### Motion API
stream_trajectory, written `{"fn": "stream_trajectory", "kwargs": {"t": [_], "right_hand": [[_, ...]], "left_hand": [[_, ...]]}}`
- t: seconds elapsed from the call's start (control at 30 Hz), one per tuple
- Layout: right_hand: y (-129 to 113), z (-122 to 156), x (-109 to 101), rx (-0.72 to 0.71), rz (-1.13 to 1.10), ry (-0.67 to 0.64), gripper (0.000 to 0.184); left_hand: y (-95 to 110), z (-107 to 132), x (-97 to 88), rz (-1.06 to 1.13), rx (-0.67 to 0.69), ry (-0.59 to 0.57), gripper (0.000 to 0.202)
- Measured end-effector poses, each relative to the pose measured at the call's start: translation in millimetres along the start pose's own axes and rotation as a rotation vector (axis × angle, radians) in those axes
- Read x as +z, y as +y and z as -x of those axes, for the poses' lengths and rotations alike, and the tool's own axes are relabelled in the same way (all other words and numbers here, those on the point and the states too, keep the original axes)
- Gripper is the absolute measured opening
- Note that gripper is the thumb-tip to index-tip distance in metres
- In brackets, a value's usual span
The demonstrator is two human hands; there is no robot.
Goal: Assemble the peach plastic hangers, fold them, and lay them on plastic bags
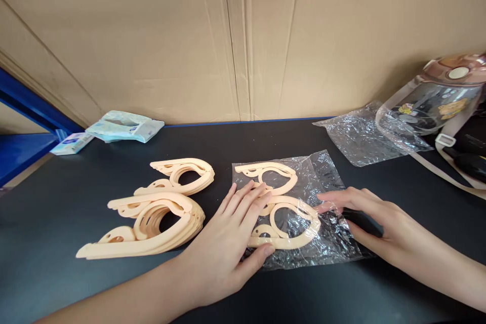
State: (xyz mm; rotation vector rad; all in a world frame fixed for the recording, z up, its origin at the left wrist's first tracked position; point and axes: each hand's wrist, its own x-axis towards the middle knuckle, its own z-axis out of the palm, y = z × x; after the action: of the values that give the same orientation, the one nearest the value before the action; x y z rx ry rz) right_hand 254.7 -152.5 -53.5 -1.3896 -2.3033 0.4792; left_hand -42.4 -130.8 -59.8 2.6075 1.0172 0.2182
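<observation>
Two folded cream plastic hangers (299, 240) lie in a clear plastic bag (330, 177) on the dark tabletop. My left hand (231, 238) rests flat across the left part of the bag, fingers apart, hiding some of the hangers. At the bag's right side, the fingertips of my right hand (374, 212) touch the film near the hangers' rounded ends. Its fingers are stretched out and the thumb stands apart from them. To the left of my left hand sit two stacks of similar folding hangers, a nearer stack (152, 248) and a farther stack (207, 177).
Another clear bag (353, 134) lies at the back right, beside a transparent water bottle (429, 106) with a beige strap (402, 149). A light-blue tissue pack (140, 129) and a small white-and-blue pack (72, 144) lie at the back left. Behind stands a cardboard wall (170, 61).
</observation>
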Motion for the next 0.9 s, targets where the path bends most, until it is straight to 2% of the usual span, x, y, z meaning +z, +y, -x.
{"fn": "stream_trajectory", "kwargs": {"t": [0.3, 0.4, 0.47, 0.57, 0.63, 0.73, 0.83, 0.9], "right_hand": [[-2.2, -2.7, 0.0, 0.020, -0.122, -0.026, 0.035], [5.4, -4.0, -6.7, 0.008, -0.003, 0.016, 0.038], [9.3, -11.0, -16.8, -0.003, 0.136, 0.099, 0.039], [4.0, -35.4, -33.7, -0.055, 0.269, 0.220, 0.031], [-8.1, -59.6, -39.4, -0.187, 0.276, 0.216, 0.025], [-31.8, -100.9, -32.8, -0.379, 0.186, 0.073, 0.028], [-52.6, -141.1, -10.6, -0.538, 0.050, -0.109, 0.035], [-63.1, -164.4, 7.6, -0.616, 0.017, -0.172, 0.043]], "left_hand": [[0.6, -0.3, -1.6, 0.000, 0.014, -0.012, 0.061], [0.4, -0.6, -1.9, 0.009, 0.016, -0.007, 0.061], [0.2, -0.7, -1.8, 0.007, 0.025, -0.002, 0.060], [-0.4, -0.5, -0.9, 0.021, 0.039, 0.020, 0.059], [-0.9, -0.1, -0.2, 0.030, 0.043, 0.032, 0.059], [-1.5, 0.5, 0.6, 0.032, 0.045, 0.029, 0.060], [-1.3, 0.4, 0.4, 0.032, 0.042, 0.016, 0.061], [-0.8, 0.2, -0.3, 0.037, 0.035, 0.009, 0.060]]}}
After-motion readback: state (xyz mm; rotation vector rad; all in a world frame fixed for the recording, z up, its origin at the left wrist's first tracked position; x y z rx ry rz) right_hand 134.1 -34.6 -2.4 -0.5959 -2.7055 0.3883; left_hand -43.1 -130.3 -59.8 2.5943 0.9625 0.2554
